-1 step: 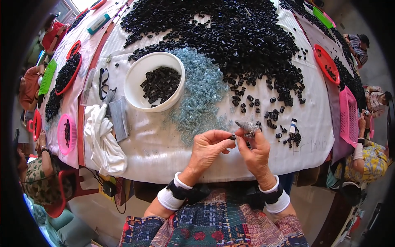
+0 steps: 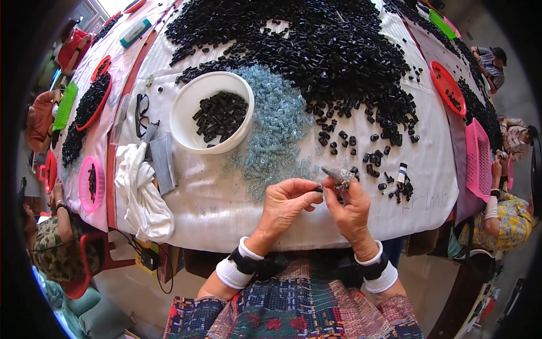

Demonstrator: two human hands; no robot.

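Note:
My left hand [image 2: 287, 202] and my right hand [image 2: 351, 210] meet over the near edge of a table covered in white [image 2: 226, 209]. Between thumb and forefinger, my left hand pinches a small black plastic piece [image 2: 319, 188]. A little bunch of clear metal springs [image 2: 339, 176] is held in my right hand, fingertips touching the left's. Just beyond my hands lies a pale blue heap of springs [image 2: 276, 133]. A white bowl [image 2: 186, 104] to the left of it holds black pieces. A large pile of black pieces [image 2: 316, 51] covers the far table.
A crumpled white cloth [image 2: 141, 195], a grey folded item [image 2: 164, 161] and glasses [image 2: 141, 113] lie at the left. Red trays [image 2: 447, 85] and pink baskets [image 2: 479, 158] line the sides. Other people sit at the left [image 2: 53, 243] and right [image 2: 505, 214].

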